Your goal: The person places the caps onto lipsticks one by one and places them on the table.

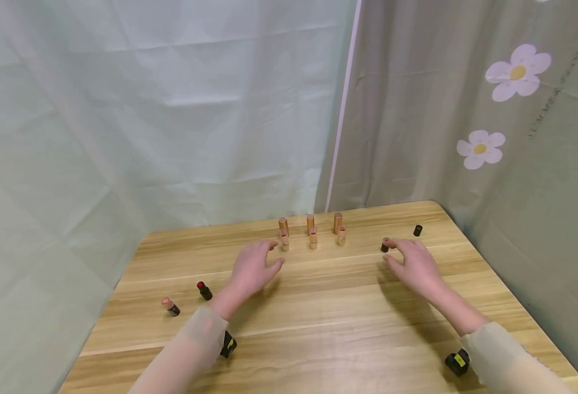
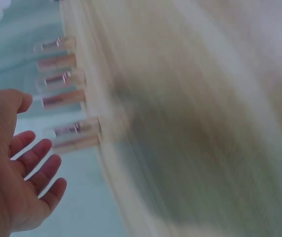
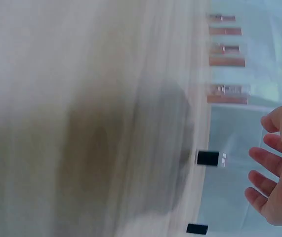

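Observation:
My left hand [image 1: 254,267] hovers over the table with fingers spread and nothing in it, just left of the nearest clear-and-gold lipstick [image 1: 285,242]. Two more such lipsticks, one in the middle [image 1: 313,239] and one on the right [image 1: 341,237], stand in the same row. Behind them are three upright rose-gold caps, including the right one [image 1: 337,222]. In the left wrist view this hand [image 2: 12,168] is apart from the row. My right hand [image 1: 414,268] also holds nothing; its fingers [image 3: 266,160] are relaxed, near a small black cylinder [image 3: 208,158] standing on the table.
Another black cylinder [image 1: 418,230] stands near the table's back right corner. At the left are two uncapped black lipsticks, one red [image 1: 204,290] and one pink [image 1: 171,306]. Pale curtains [image 1: 210,109] hang behind the wooden table [image 1: 328,328].

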`<state>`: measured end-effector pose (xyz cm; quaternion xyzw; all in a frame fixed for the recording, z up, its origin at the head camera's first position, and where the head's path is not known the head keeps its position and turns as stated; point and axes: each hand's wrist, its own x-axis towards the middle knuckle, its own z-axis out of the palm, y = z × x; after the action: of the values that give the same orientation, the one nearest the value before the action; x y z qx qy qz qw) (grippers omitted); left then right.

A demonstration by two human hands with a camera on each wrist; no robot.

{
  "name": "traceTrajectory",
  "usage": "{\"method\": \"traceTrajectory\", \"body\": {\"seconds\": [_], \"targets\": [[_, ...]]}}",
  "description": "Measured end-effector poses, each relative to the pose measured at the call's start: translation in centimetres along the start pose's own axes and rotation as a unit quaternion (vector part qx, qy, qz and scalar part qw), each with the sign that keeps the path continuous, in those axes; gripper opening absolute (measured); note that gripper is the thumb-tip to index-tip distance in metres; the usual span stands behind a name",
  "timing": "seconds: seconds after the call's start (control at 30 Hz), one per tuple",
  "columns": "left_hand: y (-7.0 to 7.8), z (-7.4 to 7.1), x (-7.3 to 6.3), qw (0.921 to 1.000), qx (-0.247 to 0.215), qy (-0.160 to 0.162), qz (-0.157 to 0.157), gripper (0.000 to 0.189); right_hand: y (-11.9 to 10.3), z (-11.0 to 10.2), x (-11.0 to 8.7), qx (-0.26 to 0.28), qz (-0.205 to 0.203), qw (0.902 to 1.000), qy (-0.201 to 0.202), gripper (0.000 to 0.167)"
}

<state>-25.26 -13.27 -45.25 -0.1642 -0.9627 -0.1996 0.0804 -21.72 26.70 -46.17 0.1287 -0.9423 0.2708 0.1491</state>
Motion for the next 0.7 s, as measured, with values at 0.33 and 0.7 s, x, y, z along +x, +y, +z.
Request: {"method": "traceTrajectory", "body": {"seconds": [0.33, 0.7], "targets": [[3.6, 0.4, -3.4, 0.9931, 0.034, -0.030, 0.108, 0.058, 2.0, -0.8, 1.9, -0.002, 0.047, 0.9987, -0.018, 0.042], [7.7, 1.6, -5.8, 0.9819, 0.069, -0.057, 0.167, 0.056, 3.6, 0.7, 3.4, -0.015, 0.083, 0.9952, -0.050, 0.051]]}}
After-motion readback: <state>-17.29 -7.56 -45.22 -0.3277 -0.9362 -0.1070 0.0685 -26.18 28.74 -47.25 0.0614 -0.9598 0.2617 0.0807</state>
